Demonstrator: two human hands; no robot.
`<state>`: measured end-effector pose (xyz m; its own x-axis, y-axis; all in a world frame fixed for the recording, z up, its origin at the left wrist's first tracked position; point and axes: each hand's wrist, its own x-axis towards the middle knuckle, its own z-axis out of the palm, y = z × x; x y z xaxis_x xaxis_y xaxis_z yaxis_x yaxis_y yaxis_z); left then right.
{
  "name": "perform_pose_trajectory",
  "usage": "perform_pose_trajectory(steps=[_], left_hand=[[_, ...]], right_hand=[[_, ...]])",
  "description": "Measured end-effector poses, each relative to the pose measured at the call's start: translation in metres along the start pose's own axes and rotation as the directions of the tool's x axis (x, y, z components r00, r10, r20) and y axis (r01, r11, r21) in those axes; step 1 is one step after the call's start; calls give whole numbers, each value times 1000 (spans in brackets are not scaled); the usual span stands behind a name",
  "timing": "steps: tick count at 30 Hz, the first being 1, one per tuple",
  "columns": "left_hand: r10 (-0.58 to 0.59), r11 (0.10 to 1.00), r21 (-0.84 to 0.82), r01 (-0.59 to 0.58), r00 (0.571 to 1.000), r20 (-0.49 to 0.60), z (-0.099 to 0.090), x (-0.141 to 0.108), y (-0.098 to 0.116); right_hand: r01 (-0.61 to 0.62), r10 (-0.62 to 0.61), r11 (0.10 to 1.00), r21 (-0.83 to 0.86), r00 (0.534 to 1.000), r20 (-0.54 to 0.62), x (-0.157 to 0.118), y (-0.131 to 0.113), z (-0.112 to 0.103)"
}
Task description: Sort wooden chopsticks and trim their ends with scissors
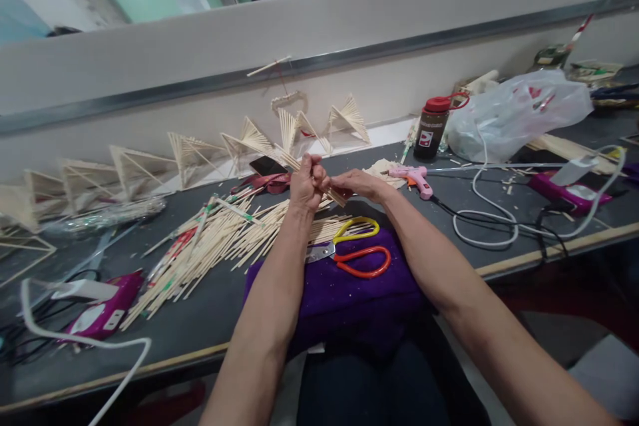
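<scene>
My left hand (pixel 308 185) is closed round a small bundle of thin wooden sticks (pixel 336 197), whose ends poke out on both sides of the fist. Close against it is my right hand (pixel 358 183), fingers stretched toward the lower stick ends; whether it touches them I cannot tell. Below the hands, scissors (pixel 363 249) with one yellow and one red handle rest on a purple cloth (pixel 349 306). A large pile of loose sticks (pixel 214 246) spreads over the dark table (pixel 194 346) to the left.
Fan-shaped stick structures (pixel 194 153) line the wall. A pink glue gun (pixel 417 180) lies on the right, near a dark bottle (pixel 430 130) with a red lid and a plastic bag (pixel 519 110). Purple power strips (pixel 107 309) and white cables (pixel 479 239) lie on both sides.
</scene>
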<state>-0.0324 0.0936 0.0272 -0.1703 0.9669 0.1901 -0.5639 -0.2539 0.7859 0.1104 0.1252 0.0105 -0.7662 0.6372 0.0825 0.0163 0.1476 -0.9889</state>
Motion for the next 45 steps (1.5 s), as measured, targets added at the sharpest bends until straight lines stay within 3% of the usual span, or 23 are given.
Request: perform_pose_trajectory(steps=[7, 15, 19, 22, 29, 38, 41, 43, 44, 45], left_hand=[[-16, 999, -31, 15, 1000, -26, -6, 0, 7], [-15, 998, -58, 7, 990, -138, -11, -2, 18], [128, 990, -24, -139, 955, -267, -11, -7, 25], [225, 969, -47, -244, 941, -252, -13, -17, 35], [286, 957, -12, -289, 952, -113, -22, -48, 50], [309, 935, -117, -334, 931, -193, -19, -54, 48], [282, 940, -119, -320, 924, -258, -21, -52, 52], [273, 939, -128, -320, 918, -289, -26, -50, 57], [265, 939, -137, -316, 916, -300, -29, -48, 58], [260, 939, -142, -315, 915, -307, -31, -47, 60]], right_hand=[[-111, 110, 994, 0, 983, 147, 3, -1, 21], [84, -89, 966, -245, 996, -9, 19, 5, 48], [125, -145, 948, -294, 988, -47, 21, 8, 50], [120, -138, 962, -245, 989, -59, 19, 8, 53], [106, -86, 986, -125, 984, 159, 8, -12, 67], [104, -43, 968, -229, 966, 255, 7, -8, 80], [116, -46, 886, -449, 986, 163, 5, -24, 75], [132, -159, 791, -597, 987, 9, -8, -45, 75], [132, -225, 775, -618, 971, -75, -18, -56, 79], [187, -282, 796, -575, 956, -80, -32, -66, 85]])
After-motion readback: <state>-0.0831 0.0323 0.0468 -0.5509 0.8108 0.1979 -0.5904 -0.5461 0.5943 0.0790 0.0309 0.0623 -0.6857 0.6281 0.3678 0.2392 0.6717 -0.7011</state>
